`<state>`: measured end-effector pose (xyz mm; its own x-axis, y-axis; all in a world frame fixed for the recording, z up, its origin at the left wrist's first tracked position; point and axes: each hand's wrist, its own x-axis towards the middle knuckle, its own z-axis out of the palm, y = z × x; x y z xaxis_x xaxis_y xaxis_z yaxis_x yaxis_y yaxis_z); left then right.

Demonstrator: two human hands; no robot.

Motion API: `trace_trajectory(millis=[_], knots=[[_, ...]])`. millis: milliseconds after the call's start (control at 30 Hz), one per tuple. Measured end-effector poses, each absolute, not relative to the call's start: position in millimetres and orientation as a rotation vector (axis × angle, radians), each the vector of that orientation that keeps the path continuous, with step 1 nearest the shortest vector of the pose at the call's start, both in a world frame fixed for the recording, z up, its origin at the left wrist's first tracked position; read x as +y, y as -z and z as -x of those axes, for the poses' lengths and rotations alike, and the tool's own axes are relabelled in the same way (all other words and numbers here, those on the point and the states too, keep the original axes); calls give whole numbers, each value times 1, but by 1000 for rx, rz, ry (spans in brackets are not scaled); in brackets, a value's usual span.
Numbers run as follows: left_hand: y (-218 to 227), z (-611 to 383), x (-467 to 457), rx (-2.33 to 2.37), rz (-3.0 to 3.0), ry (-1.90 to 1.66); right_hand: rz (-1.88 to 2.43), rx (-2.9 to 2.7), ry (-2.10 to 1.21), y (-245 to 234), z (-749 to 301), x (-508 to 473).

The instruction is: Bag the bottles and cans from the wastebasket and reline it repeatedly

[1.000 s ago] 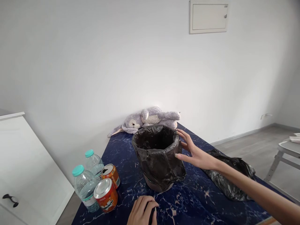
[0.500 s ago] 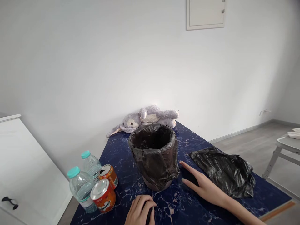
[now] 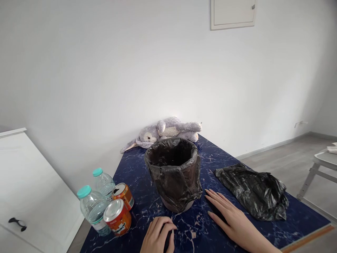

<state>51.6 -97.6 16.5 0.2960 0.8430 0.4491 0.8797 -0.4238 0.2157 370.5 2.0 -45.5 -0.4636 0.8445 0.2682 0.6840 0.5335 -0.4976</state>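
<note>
A small bin lined with a black bag (image 3: pixel 175 172) stands upright in the middle of the dark blue marbled table (image 3: pixel 147 168). My right hand (image 3: pixel 231 219) lies flat on the table just right of the bin's base, fingers stretched out, holding nothing. My left hand (image 3: pixel 158 237) rests at the near edge in front of the bin, fingers curled over a small dark thing I cannot make out. A crumpled black bag (image 3: pixel 254 189) lies to the right of my right hand.
Two clear bottles with teal caps (image 3: pixel 92 207) and two orange cans (image 3: pixel 118 218) stand at the table's near left corner. A grey plush toy (image 3: pixel 165 131) lies at the far end against the wall. A white cabinet (image 3: pixel 28 196) is left, a white stool (image 3: pixel 322 165) right.
My right hand has left the bin's rim and come down flat onto the table beside the bin's base. My left hand has stayed put.
</note>
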Motion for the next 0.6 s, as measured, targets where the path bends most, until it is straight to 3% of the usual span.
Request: trace_trajectory(millis=[600], knots=[[-27,-60,-108,-1551,2486,792,1223,-2283,-401,52,-371,1]])
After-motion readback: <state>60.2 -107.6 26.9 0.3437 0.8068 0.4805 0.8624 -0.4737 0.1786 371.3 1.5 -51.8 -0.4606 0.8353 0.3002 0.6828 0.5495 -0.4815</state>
